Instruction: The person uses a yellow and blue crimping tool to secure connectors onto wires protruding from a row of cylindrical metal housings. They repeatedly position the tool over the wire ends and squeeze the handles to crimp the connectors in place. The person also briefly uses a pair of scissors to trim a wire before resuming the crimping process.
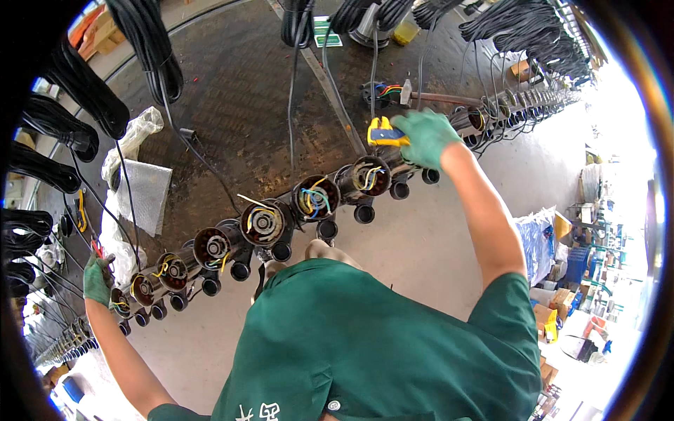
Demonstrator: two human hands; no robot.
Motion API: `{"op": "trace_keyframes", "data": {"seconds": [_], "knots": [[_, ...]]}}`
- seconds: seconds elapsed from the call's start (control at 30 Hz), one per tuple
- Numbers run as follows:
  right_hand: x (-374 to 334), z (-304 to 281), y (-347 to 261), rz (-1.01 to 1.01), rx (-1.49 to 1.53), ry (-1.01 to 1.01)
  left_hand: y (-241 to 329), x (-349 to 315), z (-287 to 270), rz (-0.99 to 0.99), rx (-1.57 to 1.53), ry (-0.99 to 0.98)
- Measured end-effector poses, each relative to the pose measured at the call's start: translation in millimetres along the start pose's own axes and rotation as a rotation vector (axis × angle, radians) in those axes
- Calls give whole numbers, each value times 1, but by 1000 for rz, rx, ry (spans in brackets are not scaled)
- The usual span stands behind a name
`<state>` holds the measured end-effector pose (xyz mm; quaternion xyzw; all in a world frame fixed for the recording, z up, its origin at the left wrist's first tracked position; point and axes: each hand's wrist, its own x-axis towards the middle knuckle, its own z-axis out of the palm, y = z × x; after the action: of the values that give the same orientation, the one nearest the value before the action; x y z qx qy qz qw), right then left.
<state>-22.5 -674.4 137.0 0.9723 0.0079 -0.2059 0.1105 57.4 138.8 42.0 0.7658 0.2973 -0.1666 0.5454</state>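
Note:
My right hand (427, 137), in a green glove and slightly blurred, is closed on a yellow-and-blue hand tool (388, 133) above the table's near edge. Its exact kind is unclear. Far to the left, my gloved left hand (97, 282) is closed beside the row's left part; a small red piece shows at its fingertips, but what it grips is unclear. Between my hands runs a row of round, open motor housings. White and yellow wires stick out of one housing (264, 222); blue and yellow ones curl in another housing (315, 197).
Black cable bundles (144, 42) hang above the dark table (232, 105), their leads reaching down toward the housings. A hammer (406, 92) lies beyond my right hand. Bubble wrap (144, 193) and yellow-black pliers (81, 212) are at the left. Boxes (562, 302) stand at the far right.

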Motion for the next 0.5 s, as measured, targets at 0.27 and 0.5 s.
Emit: {"op": "trace_keyframes", "data": {"seconds": [0.27, 0.5], "knots": [[82, 51, 24, -240, -191, 61, -72, -2, 14, -15, -203, 202], [81, 38, -10, -359, -316, 170, -78, 8, -8, 205, -94, 269]]}}
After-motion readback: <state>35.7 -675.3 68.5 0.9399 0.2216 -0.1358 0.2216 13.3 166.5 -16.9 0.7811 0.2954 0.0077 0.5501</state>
